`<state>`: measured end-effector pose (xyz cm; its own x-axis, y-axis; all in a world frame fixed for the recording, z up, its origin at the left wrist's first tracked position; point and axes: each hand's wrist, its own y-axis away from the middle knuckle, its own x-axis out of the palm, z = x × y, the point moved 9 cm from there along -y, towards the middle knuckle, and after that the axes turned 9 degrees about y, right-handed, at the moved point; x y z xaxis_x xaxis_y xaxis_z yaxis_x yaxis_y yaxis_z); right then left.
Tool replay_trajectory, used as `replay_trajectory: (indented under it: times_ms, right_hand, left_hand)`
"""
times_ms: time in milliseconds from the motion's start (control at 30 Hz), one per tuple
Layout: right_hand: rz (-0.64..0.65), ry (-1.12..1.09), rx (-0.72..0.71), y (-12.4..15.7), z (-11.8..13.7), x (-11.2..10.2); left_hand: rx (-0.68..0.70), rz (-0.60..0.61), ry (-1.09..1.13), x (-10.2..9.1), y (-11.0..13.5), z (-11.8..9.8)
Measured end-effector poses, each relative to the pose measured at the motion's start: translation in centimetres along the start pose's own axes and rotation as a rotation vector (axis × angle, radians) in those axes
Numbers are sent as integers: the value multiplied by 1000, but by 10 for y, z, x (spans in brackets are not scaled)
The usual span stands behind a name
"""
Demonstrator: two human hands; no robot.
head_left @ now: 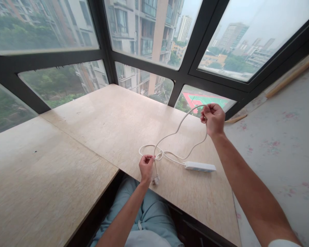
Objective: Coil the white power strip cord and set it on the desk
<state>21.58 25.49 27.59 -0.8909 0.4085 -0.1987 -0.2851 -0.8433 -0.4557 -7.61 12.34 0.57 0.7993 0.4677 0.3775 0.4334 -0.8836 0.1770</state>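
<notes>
A white power strip [199, 166] lies on the light wooden desk [113, 120], near its front right. Its white cable [180, 125] loops over the desk and rises to the right. My left hand [146, 167] is closed on the cable close to the plug [156, 179], which hangs at the desk's front edge. My right hand [213, 118] is raised above the desk and pinches a higher stretch of the same cable. The cable forms a loose coil between the two hands.
The desk wraps round a corner under large dark-framed windows [144, 65]. A pale flowered surface [280, 144] lies on the right. My lap in light blue cloth [149, 212] shows below the desk's front edge.
</notes>
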Motion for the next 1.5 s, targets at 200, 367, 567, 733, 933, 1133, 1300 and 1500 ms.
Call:
replay_trajectory:
  times_ms: [200, 367, 567, 733, 933, 1133, 1300, 1500]
  right_hand:
    - [-194, 61, 130, 10, -47, -66]
    - [-93, 453, 261, 28, -113, -99]
    - [379, 1095, 177, 50, -157, -83]
    - [448, 1269, -256, 70, -100, -26]
    - [815, 942, -611, 150, -47, 113]
    - [1134, 917, -635, 196, -90, 206]
    - [1267, 906, -689, 194, -110, 222]
    - [1143, 843, -729, 173, -101, 199]
  left_hand:
    - [-77, 5, 72, -5, -7, 6]
    - [-112, 40, 48, -3, -18, 8]
    - [-126, 88, -22, -2, -25, 14]
    - [-102, 100, -29, -2, -29, 15]
    - [-92, 160, -52, 3, -30, 13]
    - [-115, 174, -44, 5, -22, 1]
    - [-97, 160, -144, -1, -19, -7]
    - [-159, 142, -156, -14, -15, 5]
